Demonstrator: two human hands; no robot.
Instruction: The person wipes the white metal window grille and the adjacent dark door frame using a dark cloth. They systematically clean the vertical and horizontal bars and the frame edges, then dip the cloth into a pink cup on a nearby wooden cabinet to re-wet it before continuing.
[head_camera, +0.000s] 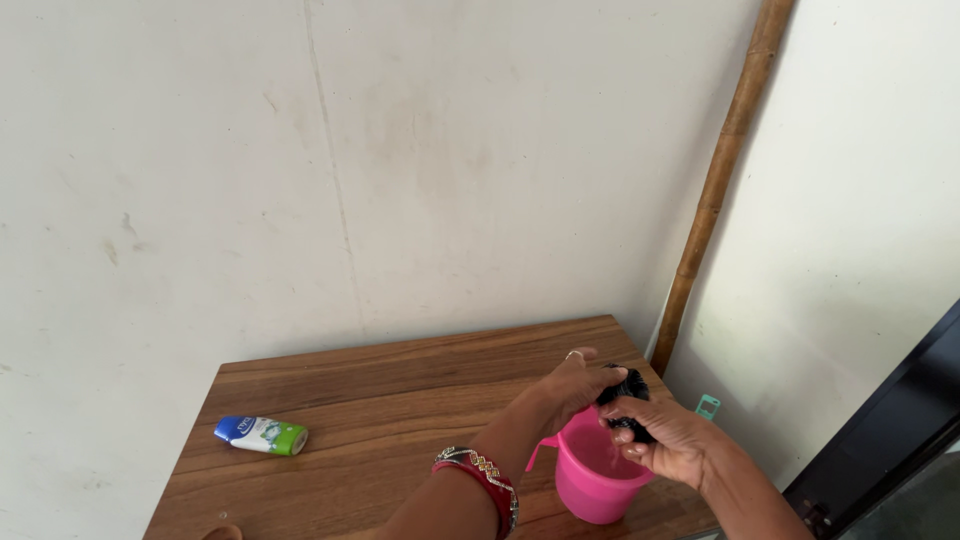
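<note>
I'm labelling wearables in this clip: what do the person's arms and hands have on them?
Both forearms are bare, no sleeves in view. The left wrist carries stacked red bangles with a gold-coloured patterned band. The left hand wears a thin pale ring on one finger. The right hand shows no jewellery or gloves.

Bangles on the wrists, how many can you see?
2 at least, side by side on the left wrist: a patterned gold-toned bangle and a red bangle beside it. More may be hidden; the right wrist shows none.
</note>
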